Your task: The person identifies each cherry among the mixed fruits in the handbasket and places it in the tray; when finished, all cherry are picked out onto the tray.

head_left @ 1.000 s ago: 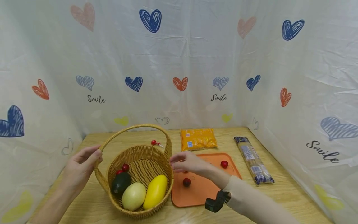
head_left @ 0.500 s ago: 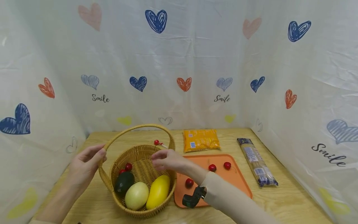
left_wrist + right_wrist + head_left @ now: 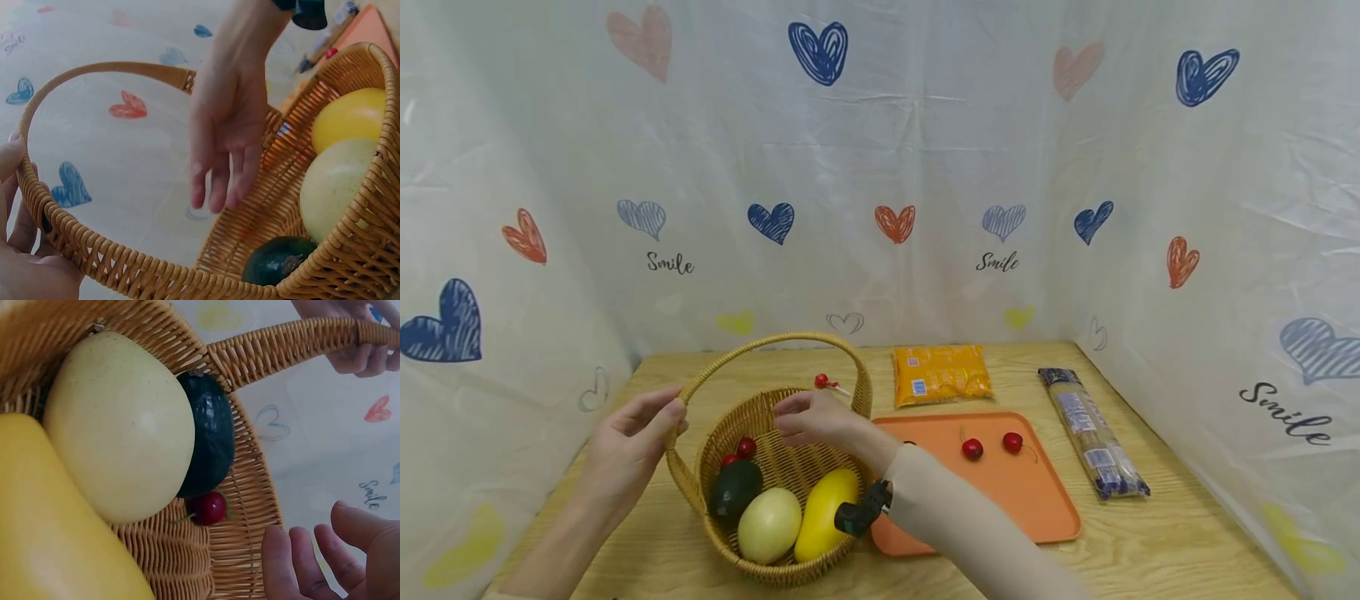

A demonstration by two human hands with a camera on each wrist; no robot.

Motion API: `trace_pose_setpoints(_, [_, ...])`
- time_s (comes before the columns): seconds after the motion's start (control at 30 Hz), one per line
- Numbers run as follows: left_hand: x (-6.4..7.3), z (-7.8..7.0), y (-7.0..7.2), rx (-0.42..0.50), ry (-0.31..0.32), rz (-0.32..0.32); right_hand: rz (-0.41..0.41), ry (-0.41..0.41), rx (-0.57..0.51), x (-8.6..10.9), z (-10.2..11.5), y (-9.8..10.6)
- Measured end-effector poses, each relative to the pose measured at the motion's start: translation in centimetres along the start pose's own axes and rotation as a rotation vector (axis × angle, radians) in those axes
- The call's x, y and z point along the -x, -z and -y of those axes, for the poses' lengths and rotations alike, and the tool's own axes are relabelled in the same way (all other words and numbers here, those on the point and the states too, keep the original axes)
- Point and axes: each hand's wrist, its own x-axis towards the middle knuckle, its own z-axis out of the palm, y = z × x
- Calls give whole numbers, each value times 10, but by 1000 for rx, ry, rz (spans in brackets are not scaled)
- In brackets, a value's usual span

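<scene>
Farther over the basket (image 3: 748, 417): right hand (image 3: 817, 422)

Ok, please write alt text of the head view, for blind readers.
A left hand holds a wicker basket by its handle, the right hand over the basket. Inside lie red fruits, a dark green one, a pale one and a yellow one. An orange tray is alongside.

Soft, diffuse light leaves faint glare on the dark green fruit (image 3: 212, 437); wrist views look dimmer.

Pale sheeting (image 3: 880, 150) with hearts (image 3: 771, 223) and "Smile" lettering (image 3: 670, 263) behind and beside a wooden table (image 3: 1187, 542)
</scene>
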Motion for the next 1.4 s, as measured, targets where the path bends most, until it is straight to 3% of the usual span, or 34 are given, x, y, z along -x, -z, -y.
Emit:
trace_pose_setpoints(0.3, [-1,1,0,-22,-2,-3,-71,-28,-56,-28,-10,-16])
trace_pose_setpoints(0.8, [-2,3,1,-46,13,-3,-280,-98,77,-39,-23,-25])
trace_pose_setpoints(1.07, [0,5,5,-18,-14,-6,-291,-139,161,-46,-28,-37])
trace_pose_setpoints(1.4, [-1,5,5,-44,22,-7,-309,-167,204,-51,-35,-50])
